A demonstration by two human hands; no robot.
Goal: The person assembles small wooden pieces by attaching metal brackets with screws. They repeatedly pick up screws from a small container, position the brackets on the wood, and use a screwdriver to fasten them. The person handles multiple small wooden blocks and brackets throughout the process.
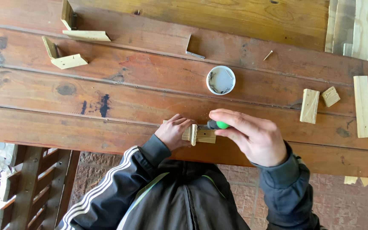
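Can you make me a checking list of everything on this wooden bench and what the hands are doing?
Surface: brown wooden plank table, stained with dark marks.
Job's things: small pale wooden joined piece; green-and-black handled screwdriver pointed at it.
Clutter: round white tub of screws; two pale L-shaped wooden brackets; metal angle bracket; loose screw; pale wood offcuts.
Hands: left hand steadies the wooden piece; right hand grips the screwdriver.
Cables: nothing seen.
Surroundings: brick paving, wooden bench slats.

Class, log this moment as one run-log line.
left hand: steadies wooden pieces | right hand: grips green-handled screwdriver | screw cup: behind
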